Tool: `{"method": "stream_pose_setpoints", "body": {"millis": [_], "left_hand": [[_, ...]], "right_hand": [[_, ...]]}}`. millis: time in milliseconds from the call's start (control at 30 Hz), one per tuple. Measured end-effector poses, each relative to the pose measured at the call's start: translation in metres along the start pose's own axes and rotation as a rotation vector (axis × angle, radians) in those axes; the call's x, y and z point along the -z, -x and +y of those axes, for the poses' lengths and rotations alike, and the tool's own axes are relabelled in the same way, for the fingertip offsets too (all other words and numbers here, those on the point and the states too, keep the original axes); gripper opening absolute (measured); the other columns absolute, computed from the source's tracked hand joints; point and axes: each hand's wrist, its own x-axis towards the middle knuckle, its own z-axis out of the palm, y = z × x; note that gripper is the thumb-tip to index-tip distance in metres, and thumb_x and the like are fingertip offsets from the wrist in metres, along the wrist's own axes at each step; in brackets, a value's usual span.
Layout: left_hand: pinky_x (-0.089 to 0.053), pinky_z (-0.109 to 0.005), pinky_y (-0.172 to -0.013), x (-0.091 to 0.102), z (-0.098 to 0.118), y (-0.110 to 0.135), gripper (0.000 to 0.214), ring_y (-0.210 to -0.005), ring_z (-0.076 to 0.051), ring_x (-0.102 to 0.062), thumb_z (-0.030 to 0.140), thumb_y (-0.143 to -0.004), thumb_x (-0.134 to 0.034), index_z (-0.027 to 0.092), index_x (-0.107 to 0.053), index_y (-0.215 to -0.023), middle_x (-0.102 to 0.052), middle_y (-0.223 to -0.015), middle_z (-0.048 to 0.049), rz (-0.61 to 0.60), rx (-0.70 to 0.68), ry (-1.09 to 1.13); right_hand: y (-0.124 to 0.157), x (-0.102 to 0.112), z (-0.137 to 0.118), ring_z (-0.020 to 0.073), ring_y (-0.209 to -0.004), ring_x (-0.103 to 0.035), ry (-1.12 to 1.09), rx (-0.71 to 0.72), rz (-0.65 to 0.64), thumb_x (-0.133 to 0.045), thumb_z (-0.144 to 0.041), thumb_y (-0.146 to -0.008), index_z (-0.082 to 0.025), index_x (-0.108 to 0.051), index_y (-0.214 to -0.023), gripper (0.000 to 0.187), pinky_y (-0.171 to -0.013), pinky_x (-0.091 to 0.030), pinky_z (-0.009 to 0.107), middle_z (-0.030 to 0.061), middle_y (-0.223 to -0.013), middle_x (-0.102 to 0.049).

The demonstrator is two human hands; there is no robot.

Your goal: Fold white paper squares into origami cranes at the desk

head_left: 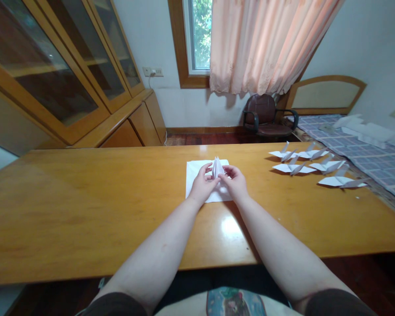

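Observation:
A partly folded white origami paper (217, 168) stands upright between my hands, its narrow points facing up. My left hand (203, 181) grips its lower left side with thumb and fingers. On the other side my right hand (233, 179) pinches the lower right edge. Both thumbs nearly meet at the near side of the paper. Beneath lies a flat white sheet of paper (191, 172) on the wooden table, partly covered by my hands.
Several folded white paper cranes (292, 167) sit at the table's right end. The wooden table (85, 210) stretches far to the left. Beyond it are a glass-door cabinet (95, 57), an office chair (265, 114) and a bed (355, 136) with a checked cover.

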Motion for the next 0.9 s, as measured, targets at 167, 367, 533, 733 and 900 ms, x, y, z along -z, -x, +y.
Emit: {"method": "stream_pose_setpoints", "body": {"millis": [167, 367, 533, 733, 900], "left_hand": [[-0.049, -0.034, -0.091, 0.002, -0.004, -0.004, 0.042, -0.089, -0.016, -0.064, 0.014, -0.071, -0.068, 0.021, -0.063, -0.112, -0.063, -0.116, -0.0084, 0.035, -0.005, 0.0], [-0.049, -0.032, -0.089, 0.006, -0.006, -0.009, 0.045, -0.089, -0.015, -0.065, 0.01, -0.07, -0.065, 0.02, -0.061, -0.114, -0.064, -0.114, -0.0089, 0.065, -0.005, 0.024], [-0.051, -0.029, -0.08, 0.006, -0.009, -0.009, 0.033, -0.082, -0.014, -0.066, 0.016, -0.071, -0.065, 0.019, -0.06, -0.104, -0.065, -0.111, -0.0071, 0.064, -0.031, 0.023], [-0.052, -0.029, -0.073, 0.007, -0.01, -0.008, 0.023, -0.077, -0.016, -0.066, 0.021, -0.071, -0.066, 0.016, -0.06, -0.092, -0.069, -0.092, -0.0053, 0.012, 0.085, 0.006], [-0.051, -0.029, -0.076, 0.006, -0.014, -0.009, 0.026, -0.079, -0.016, -0.065, 0.024, -0.069, -0.07, 0.017, -0.064, -0.093, -0.07, -0.092, -0.0036, -0.084, 0.046, 0.02]], "right_hand": [[0.001, 0.0, -0.002, 0.0197, -0.084, -0.061, -0.052, -0.019, -0.012, -0.07, -0.038, -0.067, -0.02, -0.067, -0.097, 0.036, -0.076, -0.052, 0.036, 0.0083, -0.1, -0.069], [0.001, -0.001, -0.004, 0.0145, -0.063, -0.059, -0.17, -0.143, -0.079, -0.069, -0.041, -0.067, -0.019, -0.068, -0.091, 0.032, -0.062, -0.051, 0.03, 0.0031, -0.078, -0.069], [0.002, -0.003, -0.005, 0.0126, -0.056, -0.056, -0.235, -0.213, -0.118, -0.07, -0.046, -0.065, -0.02, -0.065, -0.085, 0.034, -0.056, -0.049, 0.029, 0.0002, -0.073, -0.065], [0.001, -0.002, -0.007, 0.0115, -0.052, -0.052, -0.196, -0.208, -0.112, -0.071, -0.046, -0.064, -0.018, -0.067, -0.077, 0.032, -0.05, -0.045, 0.026, -0.0008, -0.063, -0.062], [0.001, 0.001, -0.008, 0.0129, -0.058, -0.055, -0.232, -0.25, -0.098, -0.071, -0.049, -0.064, -0.017, -0.069, -0.075, 0.034, -0.052, -0.046, 0.025, 0.0012, -0.068, -0.064]]}}
